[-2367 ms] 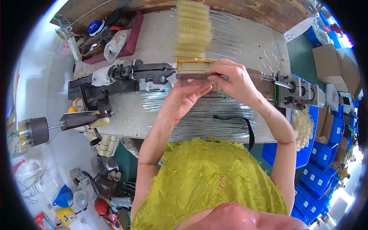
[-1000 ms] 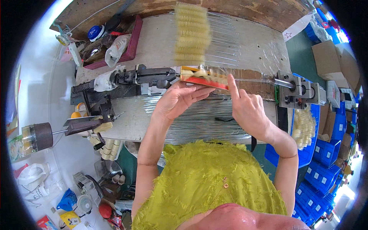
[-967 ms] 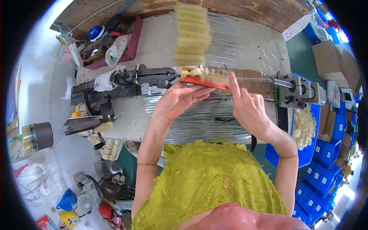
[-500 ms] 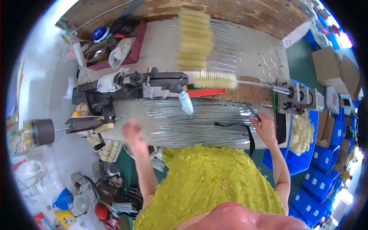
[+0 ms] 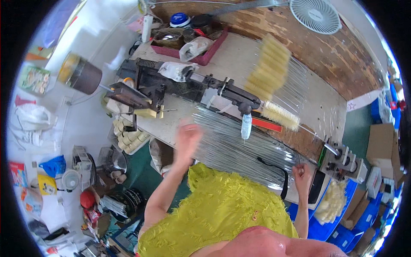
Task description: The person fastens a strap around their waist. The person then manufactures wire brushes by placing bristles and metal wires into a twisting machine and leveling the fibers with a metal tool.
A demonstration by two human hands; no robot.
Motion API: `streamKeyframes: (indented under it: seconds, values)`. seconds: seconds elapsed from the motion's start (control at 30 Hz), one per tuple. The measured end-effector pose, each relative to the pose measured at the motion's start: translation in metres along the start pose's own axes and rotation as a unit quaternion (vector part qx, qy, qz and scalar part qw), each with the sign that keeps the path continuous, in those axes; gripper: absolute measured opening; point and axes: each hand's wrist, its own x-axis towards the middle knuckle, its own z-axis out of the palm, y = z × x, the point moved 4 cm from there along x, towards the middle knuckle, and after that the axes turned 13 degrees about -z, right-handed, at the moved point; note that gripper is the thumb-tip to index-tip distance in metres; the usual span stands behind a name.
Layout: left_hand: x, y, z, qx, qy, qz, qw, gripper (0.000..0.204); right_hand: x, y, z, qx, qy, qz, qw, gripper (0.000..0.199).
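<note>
Left hand (image 5: pixel 188 139) hovers over bare tabletop (image 5: pixel 165 125), fingers blurred beyond telling; right hand (image 5: pixel 302 177) apparently pinches a tool (image 5: pixel 300 160) near its edge

The bare left hand (image 5: pixel 188 139) is blurred, so its fingers cannot be told apart. In the bare right hand (image 5: pixel 302 175), a thin, dark tool (image 5: pixel 299 160) is too small to identify. The pale yellow, bristled brush rows (image 5: pixel 269 68) are smeared, single bristles unclear. A light-blue wrapped handle (image 5: pixel 246 127) hides one end of the long red strip (image 5: pixel 266 124). The frayed, yellow-green fabric top (image 5: pixel 227 205) covers part of the silvery wire bundle (image 5: pixel 239 145). The upper edge cuts the white, round-grilled fan (image 5: pixel 316 16).
</note>
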Motion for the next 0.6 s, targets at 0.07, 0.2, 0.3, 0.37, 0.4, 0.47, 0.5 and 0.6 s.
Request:
streamKeyframes:
  seconds: [0.07, 0.2, 0.3, 0.37, 0.4, 0.47, 0.5, 0.6]
  values:
    - [-0.022, 0.047, 0.088, 0.07, -0.277, -0.004, 0.958, 0.034, 0.009, -0.021, 0.001, -0.022, 0.008, 0.003, 1.0, 0.024]
    - [-0.043, 0.069, 0.162, -0.424, -0.608, -0.362, 0.565, 0.021, 0.027, -0.006, 0.017, -0.016, 0.085, 0.002, 0.996, 0.025]
    - [-0.05, 0.103, 0.127, -0.561, -0.632, -0.43, 0.316, 0.022, -0.001, 0.012, 0.017, 0.011, 0.112, 0.005, 0.994, 0.025]
    - [-0.028, 0.109, 0.091, -0.673, -0.581, -0.316, 0.331, 0.029, 0.005, 0.021, 0.014, 0.034, 0.132, -0.024, 0.99, 0.024]
    - [-0.015, 0.099, 0.07, -0.687, -0.569, -0.272, 0.361, 0.039, 0.006, 0.013, 0.01, 0.032, 0.133, -0.021, 0.99, 0.024]
    - [0.0, 0.093, 0.051, -0.692, -0.559, -0.233, 0.392, 0.051, 0.012, -0.007, 0.009, 0.037, 0.149, 0.048, 0.987, 0.024]
    - [-0.005, 0.094, 0.046, -0.662, -0.533, -0.203, 0.487, 0.061, 0.01, -0.002, 0.01, 0.035, 0.154, 0.056, 0.986, 0.024]
    - [-0.02, 0.082, 0.057, -0.557, -0.585, -0.184, 0.559, 0.081, 0.004, 0.033, 0.016, 0.012, 0.18, 0.103, 0.978, 0.025]
